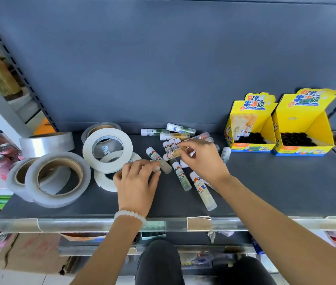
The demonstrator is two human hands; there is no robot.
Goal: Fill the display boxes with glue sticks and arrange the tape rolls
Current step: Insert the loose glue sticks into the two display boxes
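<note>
**Stocking barely begun; most glue sticks loose on shelf**

Nearest, left hand pinches a glue stick; right hand grips several sticks; loose glue sticks scatter between; tape rolls lie unarranged at left; farther right, two yellow display boxes appear nearly unfilled, one showing a few sticks.

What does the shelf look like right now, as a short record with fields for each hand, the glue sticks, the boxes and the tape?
left hand: grips one glue stick by its end
right hand: fingers pinch another stick over the pile
loose glue sticks: scattered flat on the shelf between tape and boxes
display boxes: two, yellow, at right; the left one holds a few sticks
tape rolls: several, clear and white, loosely piled at left
</note>
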